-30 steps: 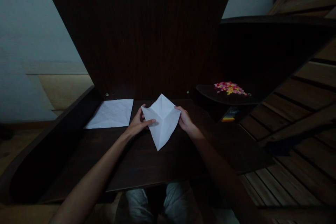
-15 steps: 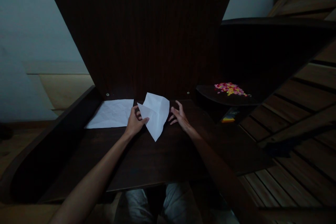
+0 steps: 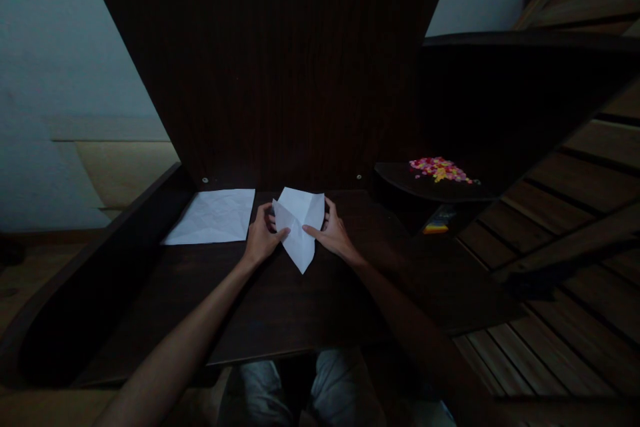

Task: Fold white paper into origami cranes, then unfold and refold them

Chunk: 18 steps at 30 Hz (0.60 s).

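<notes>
A white sheet of paper [image 3: 299, 213], creased and partly folded, is held between both hands over the dark wooden desk [image 3: 280, 320]. Its lower corner points towards me, and its side flaps stand up. My left hand [image 3: 263, 235] grips the left flap, thumb in front and fingers behind. On the opposite side my right hand [image 3: 334, 230] pinches the right flap in the same manner. The fingertips behind the paper are partly hidden. Just left of my left hand lies a second white sheet [image 3: 213, 217], flat and wrinkled.
A small corner shelf [image 3: 395, 177] at the right bears a heap of pink, red and yellow bits [image 3: 440, 169]. Under it sits something with a yellow edge [image 3: 435, 229]. A raised side panel [image 3: 100, 273] bounds the desk's left. Behind rises a tall dark board [image 3: 280, 67].
My right hand has moved left and taken hold of the paper's right side, which it was apart from before. The paper has shifted slightly towards me, with its right flap now bent inward.
</notes>
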Tool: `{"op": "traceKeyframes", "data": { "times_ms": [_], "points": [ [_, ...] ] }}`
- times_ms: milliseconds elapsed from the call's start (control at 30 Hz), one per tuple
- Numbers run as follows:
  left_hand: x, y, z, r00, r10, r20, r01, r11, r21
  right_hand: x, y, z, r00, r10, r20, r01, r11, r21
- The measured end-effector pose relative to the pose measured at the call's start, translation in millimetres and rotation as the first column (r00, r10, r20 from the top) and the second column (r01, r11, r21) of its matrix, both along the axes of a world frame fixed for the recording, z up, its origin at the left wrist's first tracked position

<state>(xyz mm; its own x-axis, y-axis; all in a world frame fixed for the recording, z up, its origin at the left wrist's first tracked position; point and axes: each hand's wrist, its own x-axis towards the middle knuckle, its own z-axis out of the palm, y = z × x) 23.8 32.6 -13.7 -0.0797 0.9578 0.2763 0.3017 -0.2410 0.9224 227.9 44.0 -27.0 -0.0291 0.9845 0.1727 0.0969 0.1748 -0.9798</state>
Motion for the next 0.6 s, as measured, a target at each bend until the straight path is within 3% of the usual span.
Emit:
{"op": "traceKeyframes", "data": {
  "times_ms": [233,433,600],
  "points": [
    [-6.2,3.8,-3.2,0.998,0.058,-0.033,-0.06,0.998,-0.034,5.0,4.2,-1.2,0.995,-0.064,0.07,0.057,0.994,0.093],
    [-8.4,6.2,-6.3,0.995,0.071,-0.073,-0.075,0.996,-0.042,7.4,3.7,2.7,0.965,-0.192,0.179,0.17,0.976,0.134],
    [-7.4,6.0,-6.1,0.995,0.092,0.033,-0.09,0.994,-0.062,8.5,6.7,1.1,0.956,-0.225,0.191,0.205,0.971,0.119]
  ]
}}
